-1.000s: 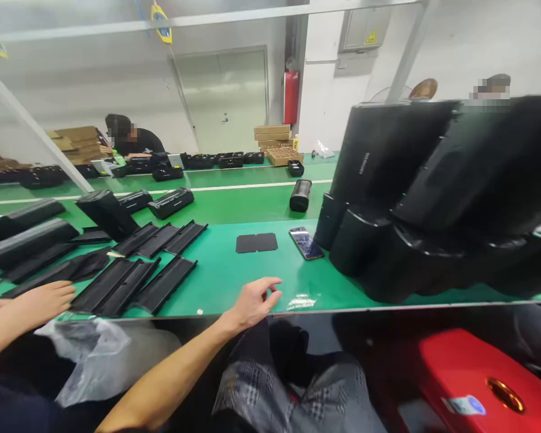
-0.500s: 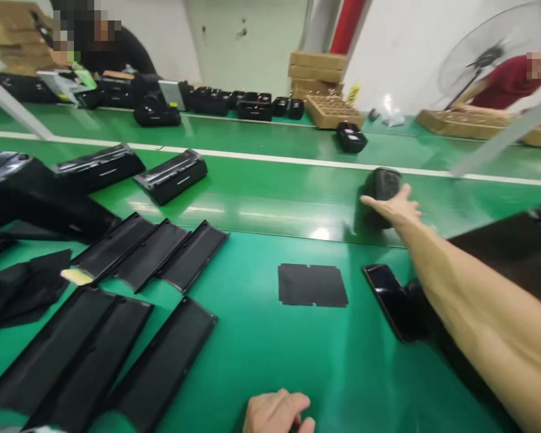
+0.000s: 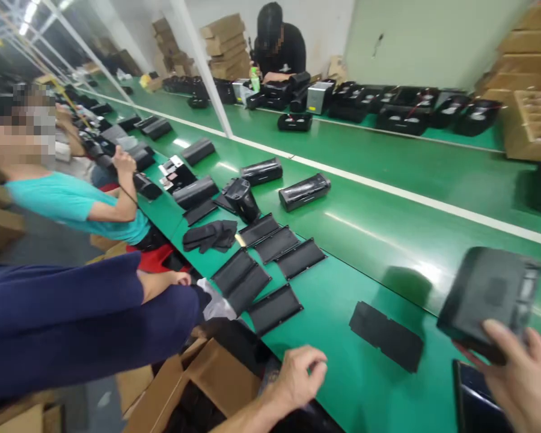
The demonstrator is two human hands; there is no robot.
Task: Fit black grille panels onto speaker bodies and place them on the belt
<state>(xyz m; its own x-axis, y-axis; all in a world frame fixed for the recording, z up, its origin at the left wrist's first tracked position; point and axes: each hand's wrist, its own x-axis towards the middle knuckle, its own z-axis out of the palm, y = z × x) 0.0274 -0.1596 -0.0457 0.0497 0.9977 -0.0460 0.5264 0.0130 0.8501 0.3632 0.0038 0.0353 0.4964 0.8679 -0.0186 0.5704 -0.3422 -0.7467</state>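
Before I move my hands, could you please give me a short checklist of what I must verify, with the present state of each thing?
1. Black housing gripped by the right hand: ok.
2. Left hand free: ok, nothing seen in its curled fingers.
3. Flat black sheet uncovered on the green table: ok.
4. Phone well away from the right hand: not ok, it lies close by in the view.
5. Housing's far side undamaged: cannot tell, it is hidden.
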